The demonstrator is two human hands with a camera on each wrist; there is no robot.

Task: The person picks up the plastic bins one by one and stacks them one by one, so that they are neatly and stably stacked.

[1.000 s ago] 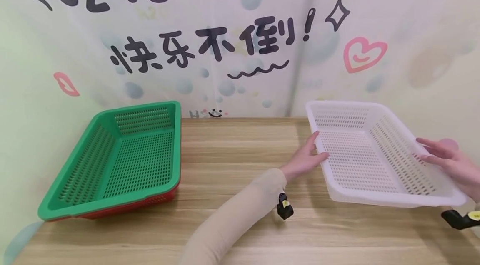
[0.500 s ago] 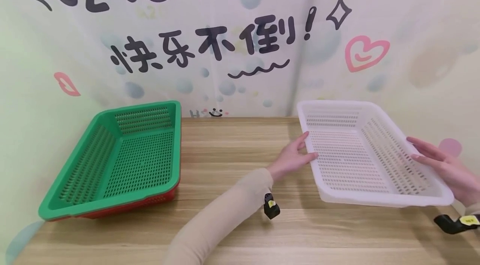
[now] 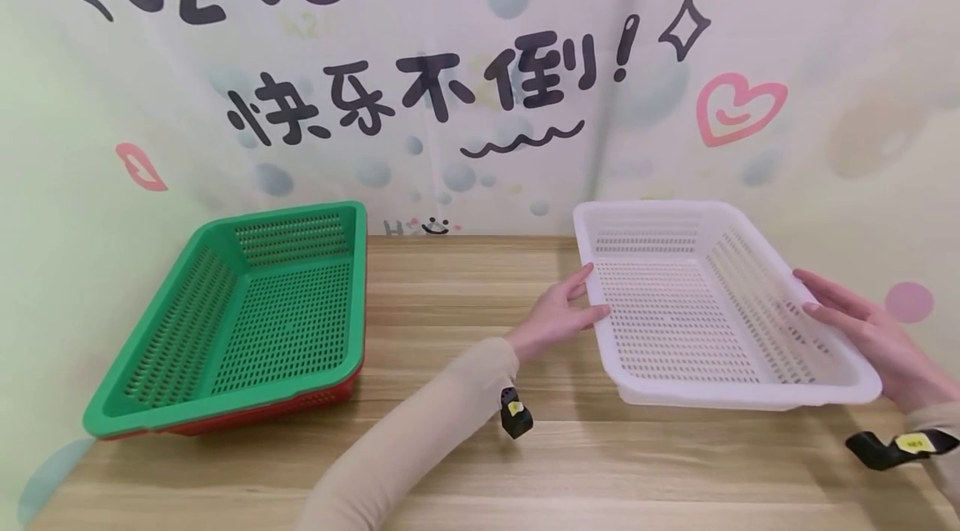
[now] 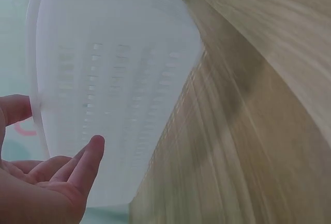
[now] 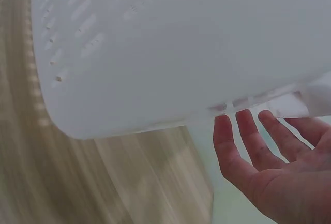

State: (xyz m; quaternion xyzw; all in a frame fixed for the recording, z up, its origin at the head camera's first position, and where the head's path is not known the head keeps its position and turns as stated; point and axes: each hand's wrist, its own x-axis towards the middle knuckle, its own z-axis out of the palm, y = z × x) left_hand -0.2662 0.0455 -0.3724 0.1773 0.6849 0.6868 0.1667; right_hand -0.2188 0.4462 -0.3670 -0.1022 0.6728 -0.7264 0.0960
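Head view: the left hand [image 3: 555,314] and right hand [image 3: 862,331], fingers slightly bent and parted, hold opposite side rims of a white basket [image 3: 667,318] at the right of the wooden table [image 3: 465,298]. Across from it, a green basket [image 3: 288,323] sits nested in a red basket [image 3: 337,391], with dark lettering [image 3: 435,89] and a pink heart [image 3: 735,118] on the white cloth [image 3: 420,27] behind

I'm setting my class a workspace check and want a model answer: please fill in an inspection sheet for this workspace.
Surface: brown wood-grain table.
Job's things: white rectangular perforated plastic basket, between both hands.
Clutter: nothing seen.
Hands: left hand holds the white basket's left rim; right hand its right rim.
Cables: nothing seen.
Surroundings: green rectangular perforated plastic basket over a red plastic basket, at the left; white backdrop with dark writing.
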